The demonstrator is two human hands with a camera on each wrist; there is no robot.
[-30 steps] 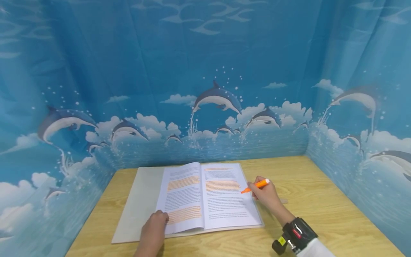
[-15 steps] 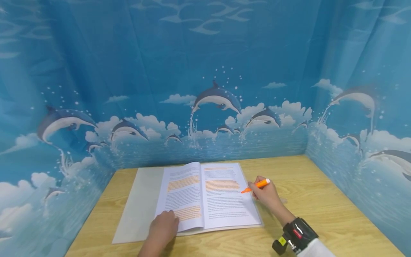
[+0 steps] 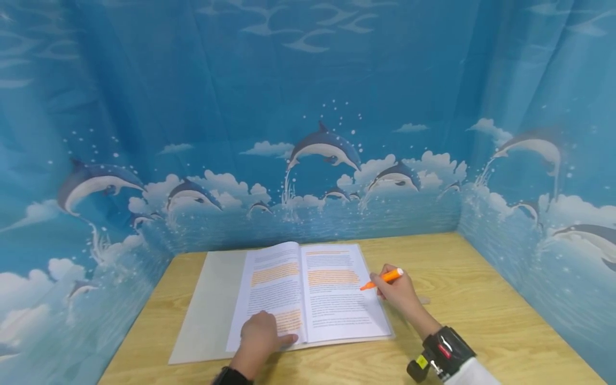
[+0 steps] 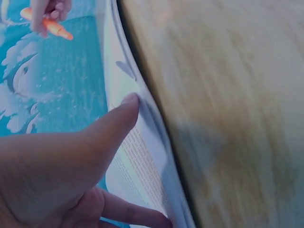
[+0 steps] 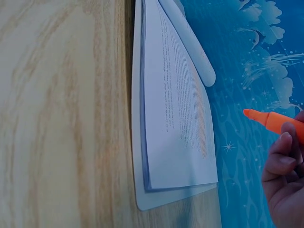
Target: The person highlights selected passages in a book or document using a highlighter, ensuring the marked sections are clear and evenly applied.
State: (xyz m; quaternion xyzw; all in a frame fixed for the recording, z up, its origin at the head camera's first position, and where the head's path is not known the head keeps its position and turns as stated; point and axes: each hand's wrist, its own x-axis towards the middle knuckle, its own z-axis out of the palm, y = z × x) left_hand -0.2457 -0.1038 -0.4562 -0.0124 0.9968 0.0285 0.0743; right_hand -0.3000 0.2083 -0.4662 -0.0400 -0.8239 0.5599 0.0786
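Open booklet (image 3: pixel 308 291) with orange-highlighted text, flat on wooden table (image 3: pixel 481 321). Left hand (image 3: pixel 260 337): resting on lower edge of left page, fingers extended, thumb under the sheet's edge. Right hand (image 3: pixel 399 294): fingers curled round orange highlighter (image 3: pixel 383 278), tip just off right page's outer edge. Dolphin-print backdrop (image 3: pixel 308 133) surrounding table.

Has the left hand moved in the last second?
Yes. The left hand slid right along the left page, toward the booklet's spine.
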